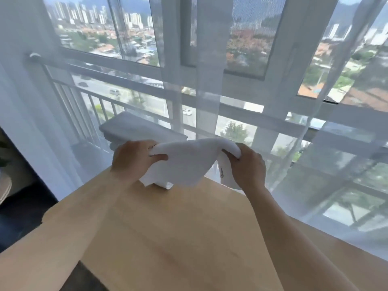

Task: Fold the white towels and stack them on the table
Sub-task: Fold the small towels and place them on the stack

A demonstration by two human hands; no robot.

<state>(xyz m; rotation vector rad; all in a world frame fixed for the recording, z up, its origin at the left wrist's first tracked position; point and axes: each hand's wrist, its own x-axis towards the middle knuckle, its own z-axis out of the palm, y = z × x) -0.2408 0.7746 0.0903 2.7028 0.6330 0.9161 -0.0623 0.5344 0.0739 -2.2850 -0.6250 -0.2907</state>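
A white towel [189, 162] hangs between my two hands above the far end of the light wooden table [178, 238]. My left hand [134, 158] pinches its left corner and my right hand [247, 166] grips its right edge. The towel sags in the middle, and its lower folds touch the tabletop. Behind my left hand stands a stack of folded white towels [134, 128] at the table's far left corner; my hand hides its base.
A sheer white curtain [315, 154] hangs right behind the table's far edge, in front of a large window with a railing. The table's left edge drops to a dark floor [23, 217].
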